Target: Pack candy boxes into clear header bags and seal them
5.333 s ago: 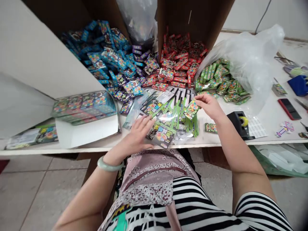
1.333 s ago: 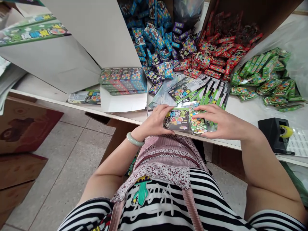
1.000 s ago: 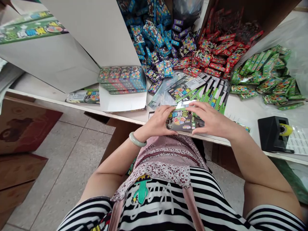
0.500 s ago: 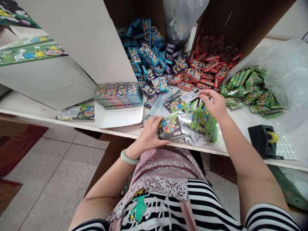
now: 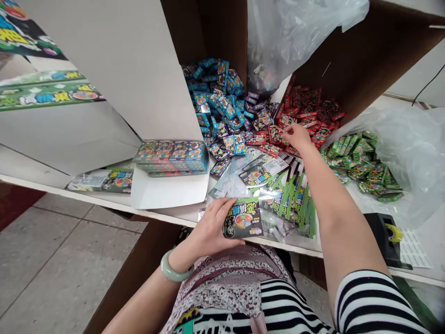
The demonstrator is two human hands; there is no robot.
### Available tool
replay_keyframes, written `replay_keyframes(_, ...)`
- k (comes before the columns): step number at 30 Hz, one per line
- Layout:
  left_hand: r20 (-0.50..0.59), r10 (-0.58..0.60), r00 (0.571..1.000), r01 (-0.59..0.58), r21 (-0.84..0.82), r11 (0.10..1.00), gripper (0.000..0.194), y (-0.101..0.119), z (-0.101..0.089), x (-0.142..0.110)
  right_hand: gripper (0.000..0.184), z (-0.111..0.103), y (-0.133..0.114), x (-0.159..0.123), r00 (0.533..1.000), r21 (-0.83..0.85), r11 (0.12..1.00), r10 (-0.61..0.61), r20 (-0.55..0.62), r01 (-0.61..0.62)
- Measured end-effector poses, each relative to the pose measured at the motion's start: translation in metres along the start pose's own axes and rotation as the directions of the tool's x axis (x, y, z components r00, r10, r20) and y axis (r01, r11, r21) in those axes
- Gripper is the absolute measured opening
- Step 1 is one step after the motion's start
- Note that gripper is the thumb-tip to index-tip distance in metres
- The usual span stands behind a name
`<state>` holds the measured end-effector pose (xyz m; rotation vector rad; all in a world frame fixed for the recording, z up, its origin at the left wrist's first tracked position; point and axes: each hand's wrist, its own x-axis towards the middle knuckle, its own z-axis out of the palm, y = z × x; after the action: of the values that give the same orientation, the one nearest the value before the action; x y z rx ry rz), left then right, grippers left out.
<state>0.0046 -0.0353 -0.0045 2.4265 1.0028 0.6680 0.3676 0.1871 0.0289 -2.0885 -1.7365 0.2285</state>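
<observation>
White box: open at the left, its flap (image 5: 170,191) lying on the counter (image 5: 189,215) below stacked small boxes (image 5: 170,155); best kept clear of the left elbow.
Left hand (image 5: 210,228): holding, spread over the left end of the black pouch, fingers at the far edge, thumb along the near one; light, steady pressure should stop it sliding without creasing it.
Black pouch (image 5: 243,220): flat, printed side up, at the counter's front edge; worth keeping square to the body.
Red packet (image 5: 276,134): at the near side of the red pile (image 5: 308,109); taking it by its edges should leave its neighbours undisturbed.
Right hand (image 5: 298,138): grip narrow, fingertips at the packet; cannot tell whether they have closed on it.
Fanned pouches (image 5: 290,199): under the right forearm's reach; a raised wrist would avoid dragging them.
Green packets (image 5: 365,162): well right of the pouch, beside clear plastic.
</observation>
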Motion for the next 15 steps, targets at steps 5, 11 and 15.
replay_keyframes(5, -0.019, -0.033, 0.999, 0.033, -0.011, 0.999, 0.106, -0.005, -0.002, 0.001, 0.023, -0.010, 0.031, -0.076, 0.938, 0.296, 0.891, -0.338, -0.071, 0.344)
replay_keyframes(11, -0.004, -0.087, 0.996, 0.087, 0.005, 0.996, 0.100, -0.005, 0.008, 0.008, 0.019, -0.008, 0.071, -0.154, 0.824, 0.221, 0.812, -0.564, 0.052, 0.541)
replay_keyframes(15, -0.028, -0.131, 0.991, 0.132, 0.056, 0.990, 0.100, -0.001, 0.014, 0.013, 0.055, 0.002, 0.063, -0.165, 0.942, 0.139, 0.931, -0.334, -0.045, 0.337)
